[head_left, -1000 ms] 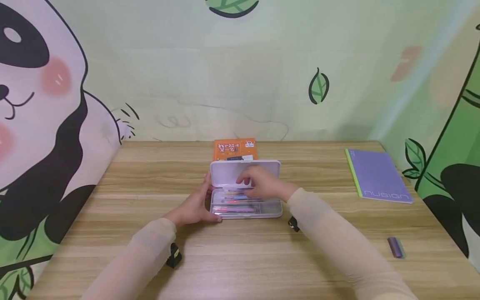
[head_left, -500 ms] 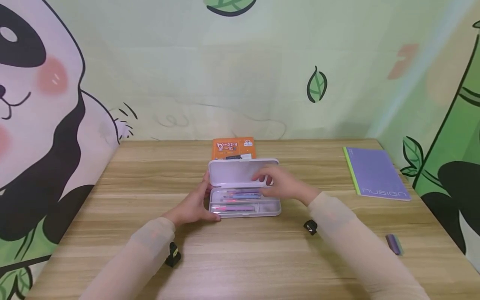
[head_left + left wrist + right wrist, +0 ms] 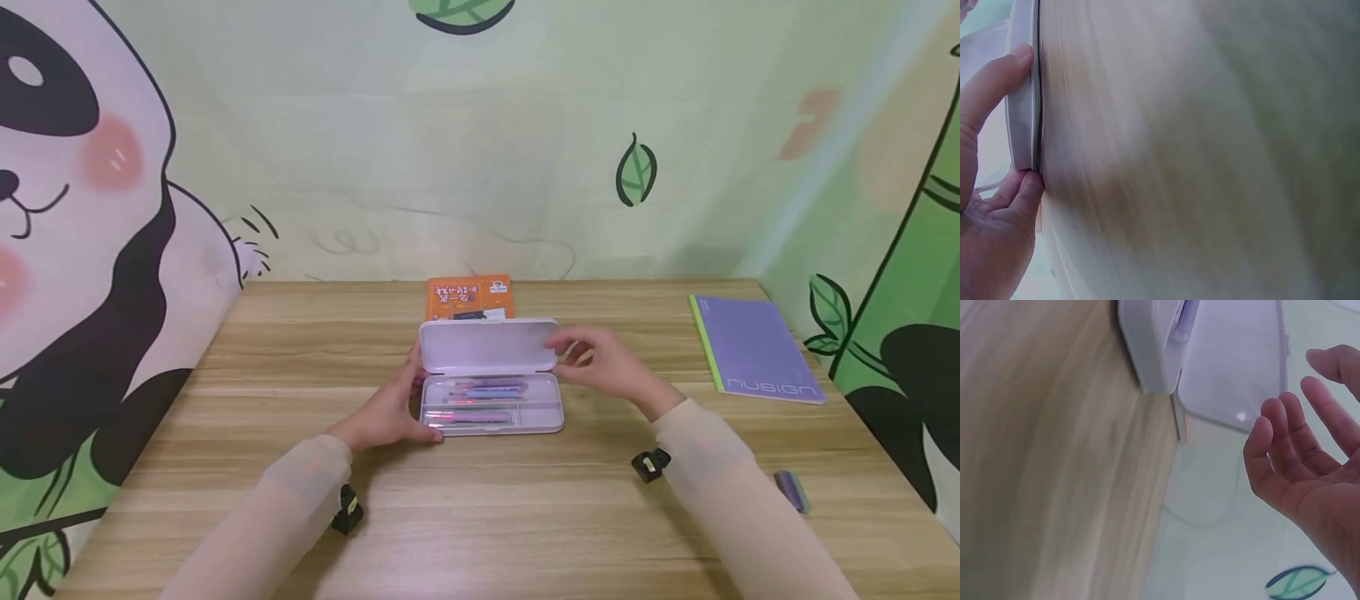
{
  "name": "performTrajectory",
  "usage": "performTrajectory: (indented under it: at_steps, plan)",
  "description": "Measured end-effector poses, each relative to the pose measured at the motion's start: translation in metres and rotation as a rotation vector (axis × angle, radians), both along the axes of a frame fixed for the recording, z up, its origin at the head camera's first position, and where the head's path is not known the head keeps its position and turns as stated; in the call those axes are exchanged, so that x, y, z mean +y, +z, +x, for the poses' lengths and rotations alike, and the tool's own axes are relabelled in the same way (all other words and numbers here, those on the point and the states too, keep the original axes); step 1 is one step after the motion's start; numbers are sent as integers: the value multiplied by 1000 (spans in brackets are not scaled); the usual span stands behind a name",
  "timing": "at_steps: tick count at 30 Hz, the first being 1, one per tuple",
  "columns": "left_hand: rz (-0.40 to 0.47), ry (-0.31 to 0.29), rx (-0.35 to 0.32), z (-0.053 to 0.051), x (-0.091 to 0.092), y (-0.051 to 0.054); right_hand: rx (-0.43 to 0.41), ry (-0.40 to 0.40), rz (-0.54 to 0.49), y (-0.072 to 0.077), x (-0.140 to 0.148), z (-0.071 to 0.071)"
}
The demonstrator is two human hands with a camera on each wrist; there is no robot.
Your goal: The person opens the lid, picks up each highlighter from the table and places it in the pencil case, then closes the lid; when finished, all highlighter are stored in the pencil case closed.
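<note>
A white pencil case (image 3: 542,416) lies on the table with its lid (image 3: 483,348) raised. Several pens (image 3: 489,392) fill the back compartment, and a pinkish-purple pen (image 3: 472,417) lies in the front one. At the case's left end, my left hand (image 3: 382,412) grips it, thumb on the front wall and fingers round the far side. The left wrist view has the thumb against the case wall (image 3: 1021,125) close up. My right hand (image 3: 603,362) is beside the lid's right edge, fingers loosely bent and holding nothing; the right wrist view shows its palm bare.
Behind the case is an orange book (image 3: 470,297), partly hidden by the lid. A purple notebook (image 3: 753,348) lies at the back right. A small purple-and-green object (image 3: 792,492) sits near the right edge of the wooden table (image 3: 480,508). A painted wall rises behind.
My right hand has moved right, from over the pens to beside the lid's right edge, uncovering the case's inside. My left hand has stayed on the pencil case.
</note>
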State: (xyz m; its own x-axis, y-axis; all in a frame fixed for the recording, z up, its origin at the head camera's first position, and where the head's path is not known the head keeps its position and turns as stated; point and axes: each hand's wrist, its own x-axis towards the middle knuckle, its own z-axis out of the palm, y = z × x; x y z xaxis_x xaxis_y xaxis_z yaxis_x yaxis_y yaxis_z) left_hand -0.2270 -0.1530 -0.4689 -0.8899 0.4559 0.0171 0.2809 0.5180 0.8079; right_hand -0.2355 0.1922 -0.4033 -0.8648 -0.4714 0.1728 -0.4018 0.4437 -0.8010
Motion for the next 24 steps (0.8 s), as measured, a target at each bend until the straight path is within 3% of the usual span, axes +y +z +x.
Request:
performTrajectory:
  at_steps: [6, 17, 24]
  plan:
    - [-12, 16, -24, 1, 0, 2, -68, -77, -32, -7, 16, 3]
    - [20, 32, -35, 1, -2, 4, -122, -141, -58, -14, 30, 1]
    - [6, 115, -36, -1, -4, 10, -169, -194, -50, -12, 30, -3]
